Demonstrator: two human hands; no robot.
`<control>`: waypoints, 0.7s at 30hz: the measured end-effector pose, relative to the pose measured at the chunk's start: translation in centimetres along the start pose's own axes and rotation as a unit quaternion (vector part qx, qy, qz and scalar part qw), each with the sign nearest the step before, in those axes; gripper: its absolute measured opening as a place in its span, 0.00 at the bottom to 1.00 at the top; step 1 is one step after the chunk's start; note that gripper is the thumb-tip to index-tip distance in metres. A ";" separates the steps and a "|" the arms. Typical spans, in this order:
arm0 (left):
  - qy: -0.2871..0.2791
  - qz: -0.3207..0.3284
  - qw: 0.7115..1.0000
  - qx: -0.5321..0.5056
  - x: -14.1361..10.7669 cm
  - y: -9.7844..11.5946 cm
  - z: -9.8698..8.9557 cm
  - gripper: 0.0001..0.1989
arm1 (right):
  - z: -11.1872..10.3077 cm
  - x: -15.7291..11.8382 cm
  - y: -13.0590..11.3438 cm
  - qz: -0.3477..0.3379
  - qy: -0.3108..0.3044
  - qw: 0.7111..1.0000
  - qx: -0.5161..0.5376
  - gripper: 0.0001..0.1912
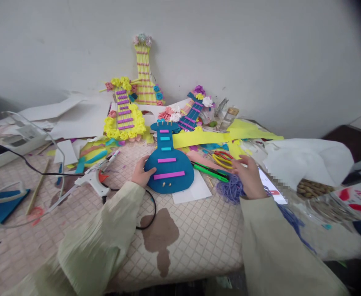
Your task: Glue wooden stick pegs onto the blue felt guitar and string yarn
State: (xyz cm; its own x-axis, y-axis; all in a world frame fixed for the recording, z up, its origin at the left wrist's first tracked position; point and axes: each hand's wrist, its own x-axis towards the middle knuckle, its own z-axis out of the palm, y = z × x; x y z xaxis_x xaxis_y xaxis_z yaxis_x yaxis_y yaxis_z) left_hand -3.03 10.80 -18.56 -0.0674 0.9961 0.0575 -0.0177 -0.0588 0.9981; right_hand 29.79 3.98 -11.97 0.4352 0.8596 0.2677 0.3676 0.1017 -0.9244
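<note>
A blue guitar-shaped cutout (169, 162) with pink and light-blue strips lies at the middle of the table, small pegs along its top end. My left hand (143, 172) grips its left edge, the thumb on top. On the right, my right hand (249, 176) is raised with fingers apart, beside a tangle of purple yarn (229, 190) and near scissors with yellow and red handles (223, 159). A green cutter (211, 172) lies between the cutout and the yarn. White paper (194, 191) shows under the cutout's lower right.
A glue gun (95, 183) with its cable lies left of the cutout. Decorated paper instruments (125, 109) stand at the back. A phone (271, 185) and a white cloth (309, 160) are on the right. A yellow strip (205, 139) crosses behind the cutout.
</note>
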 end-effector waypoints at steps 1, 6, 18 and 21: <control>0.001 -0.001 1.000 0.001 0.0 0.0 0.0 0.29 | 0.4 -0.8 -0.2 -0.019 -0.017 0.999 -0.038 0.11; 0.003 -0.003 1.000 0.004 0.0 0.0 -0.1 0.29 | 2.4 -3.2 -0.3 -0.115 -0.156 0.961 -0.195 0.06; 0.000 -0.006 1.000 -0.006 -0.1 0.3 0.1 0.30 | 3.0 -2.3 0.7 -0.175 -0.160 0.928 -0.287 0.05; 0.001 -0.011 1.000 -0.005 -0.2 0.4 0.1 0.30 | 3.7 -2.4 -1.6 -0.173 -0.203 0.934 -0.239 0.05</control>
State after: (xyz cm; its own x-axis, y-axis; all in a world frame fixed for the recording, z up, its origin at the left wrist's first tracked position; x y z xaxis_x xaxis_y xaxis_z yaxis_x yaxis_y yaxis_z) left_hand -2.88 10.55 -18.14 -0.0682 0.9971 0.0352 -0.0294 -0.0373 0.9989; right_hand 25.13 3.60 -12.17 -0.0889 0.9459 0.3121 0.7960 0.2558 -0.5486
